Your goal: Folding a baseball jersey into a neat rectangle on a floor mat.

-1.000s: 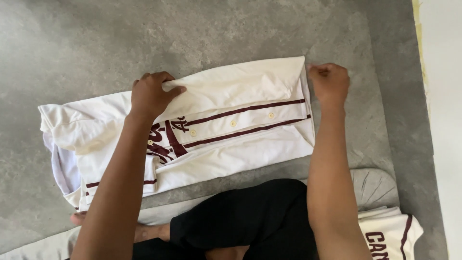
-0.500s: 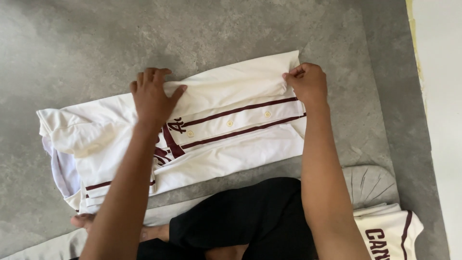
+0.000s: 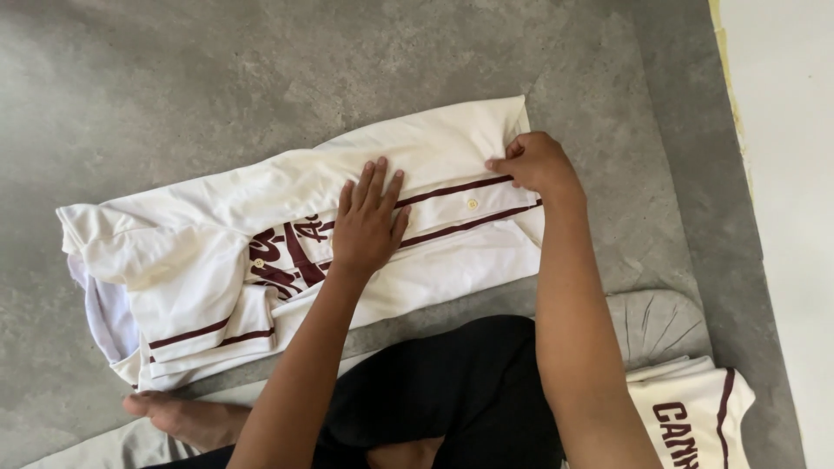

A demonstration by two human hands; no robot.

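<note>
A white button-front jersey with maroon stripes and maroon lettering lies spread on the grey floor. My left hand rests flat on its middle, fingers spread, pressing the cloth down. My right hand sits at the jersey's right end, fingers curled and pinching the fabric near the striped button strip. A pale button shows between the two hands. The jersey's left end, with a sleeve, is bunched and folded over.
I sit on the grey concrete floor. My legs in black shorts and a bare foot are below the jersey. A grey cushion and another white jersey with maroon lettering lie at lower right. A pale wall runs along the right.
My left hand slid from the jersey's far edge down onto its middle and flattened. My right hand moved left along the right end, bringing fabric inward.
</note>
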